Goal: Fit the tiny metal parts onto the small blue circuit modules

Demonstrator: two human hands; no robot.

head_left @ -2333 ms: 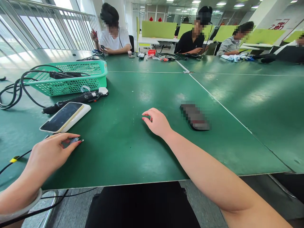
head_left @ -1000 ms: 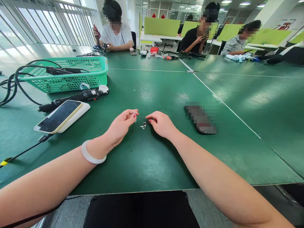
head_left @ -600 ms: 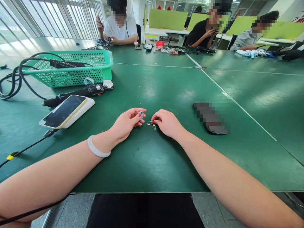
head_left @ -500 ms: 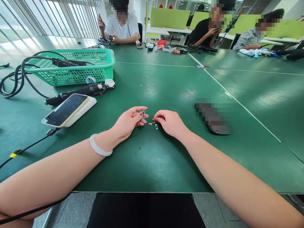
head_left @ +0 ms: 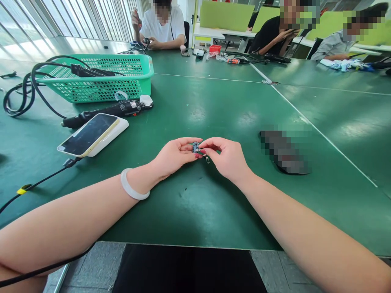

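Observation:
My left hand (head_left: 168,158) holds a small blue-grey part with metal-looking bits (head_left: 196,147), perhaps a small circuit board, between thumb and fingers just above the table. My right hand (head_left: 231,159) meets it from the right, thumb and forefinger pinched together at the part's right edge. Whatever sits in that pinch is too small to make out. Below the right fingertips, a tiny pale rectangular frame (head_left: 207,160) lies on the green table (head_left: 183,215). Other tiny pieces beside it are mostly hidden by my fingers.
On the left are a phone (head_left: 91,132) on a white block, a black corded tool (head_left: 106,112) and a green basket (head_left: 104,90) with cables. A dark, partly blurred object (head_left: 287,156) lies at right. Several people sit across the table near cables and a red box (head_left: 215,49).
My right hand has risen from the tiny pieces to the blue-grey part. My left hand has turned that part and come together with the right. The view has shifted slightly.

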